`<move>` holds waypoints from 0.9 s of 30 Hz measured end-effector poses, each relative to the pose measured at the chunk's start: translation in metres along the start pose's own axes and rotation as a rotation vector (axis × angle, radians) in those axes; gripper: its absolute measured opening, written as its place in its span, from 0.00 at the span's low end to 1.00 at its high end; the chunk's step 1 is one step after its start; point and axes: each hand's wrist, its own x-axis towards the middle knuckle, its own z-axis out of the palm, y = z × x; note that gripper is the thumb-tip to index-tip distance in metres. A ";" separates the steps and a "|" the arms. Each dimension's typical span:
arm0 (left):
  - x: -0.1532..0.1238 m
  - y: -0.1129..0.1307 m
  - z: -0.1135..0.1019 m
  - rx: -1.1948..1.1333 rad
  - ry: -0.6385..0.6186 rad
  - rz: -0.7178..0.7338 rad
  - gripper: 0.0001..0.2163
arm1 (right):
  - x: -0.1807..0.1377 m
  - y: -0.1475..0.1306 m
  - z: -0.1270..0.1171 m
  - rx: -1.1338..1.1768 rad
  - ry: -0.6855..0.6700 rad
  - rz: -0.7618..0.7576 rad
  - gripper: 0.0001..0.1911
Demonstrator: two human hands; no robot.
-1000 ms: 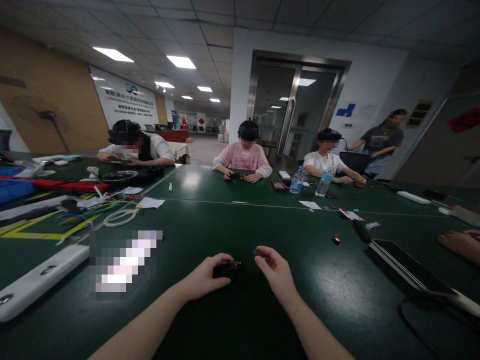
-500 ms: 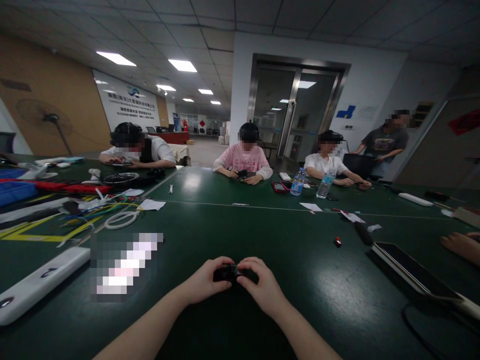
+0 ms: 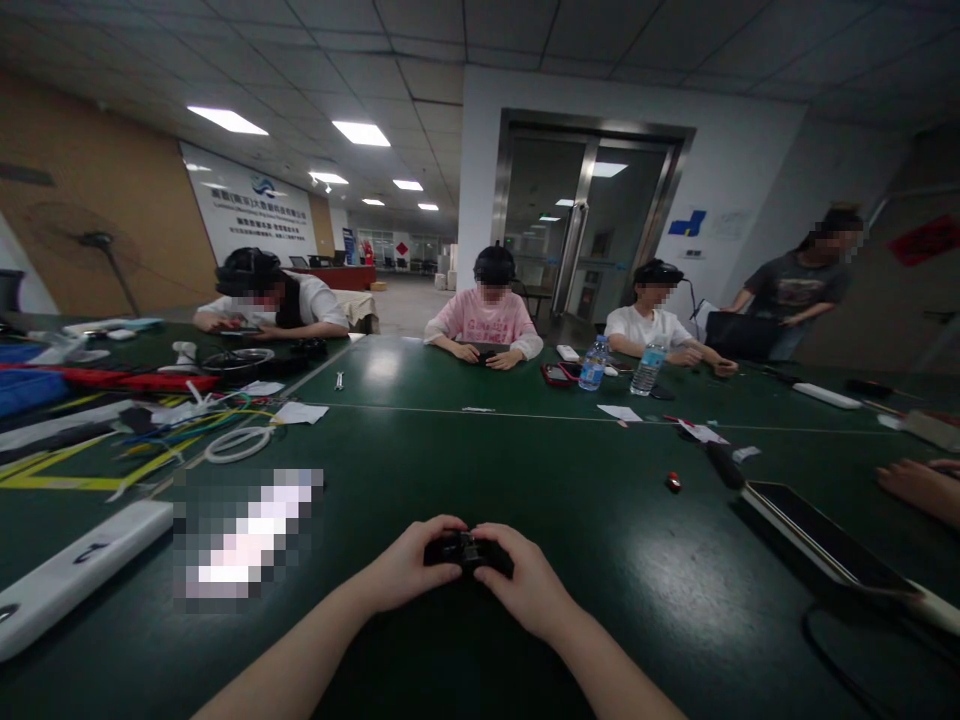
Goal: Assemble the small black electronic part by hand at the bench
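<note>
A small black device (image 3: 463,549) sits low over the dark green table (image 3: 525,470), right in front of me. My left hand (image 3: 411,566) grips its left end with curled fingers. My right hand (image 3: 523,582) is closed on its right end, fingertips meeting the left hand's. Most of the device is hidden between the fingers.
A small red part (image 3: 673,482) and a dark tablet (image 3: 817,535) lie to the right, near another person's hand (image 3: 916,485). A long white bar (image 3: 75,570), a white cable coil (image 3: 238,444) and coloured wires lie left. Three people sit across the table by two water bottles (image 3: 592,363); one stands at right.
My right hand, held apart with a small piece in its fingertips a second ago, has come left onto the black device. Both hands now grip it together.
</note>
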 end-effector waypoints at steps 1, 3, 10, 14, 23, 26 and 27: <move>0.000 -0.001 0.000 0.026 0.008 0.019 0.22 | 0.000 0.001 0.000 0.001 -0.003 0.012 0.20; 0.000 -0.002 0.001 0.095 0.032 0.053 0.21 | 0.001 0.002 -0.001 -0.015 -0.004 0.031 0.19; 0.002 -0.001 0.005 0.291 0.102 0.072 0.22 | 0.004 0.002 0.001 -0.146 0.025 0.086 0.20; 0.001 0.001 0.004 0.301 0.104 0.049 0.21 | 0.004 0.000 0.001 -0.164 0.015 0.101 0.19; 0.002 -0.005 0.006 0.308 0.115 0.087 0.20 | 0.003 -0.002 0.000 -0.132 0.030 0.071 0.19; 0.002 -0.007 0.006 0.303 0.125 0.093 0.22 | 0.003 -0.002 0.000 -0.135 0.029 0.063 0.18; 0.002 -0.007 0.006 0.303 0.126 0.100 0.21 | 0.003 -0.001 0.000 -0.135 0.032 0.057 0.17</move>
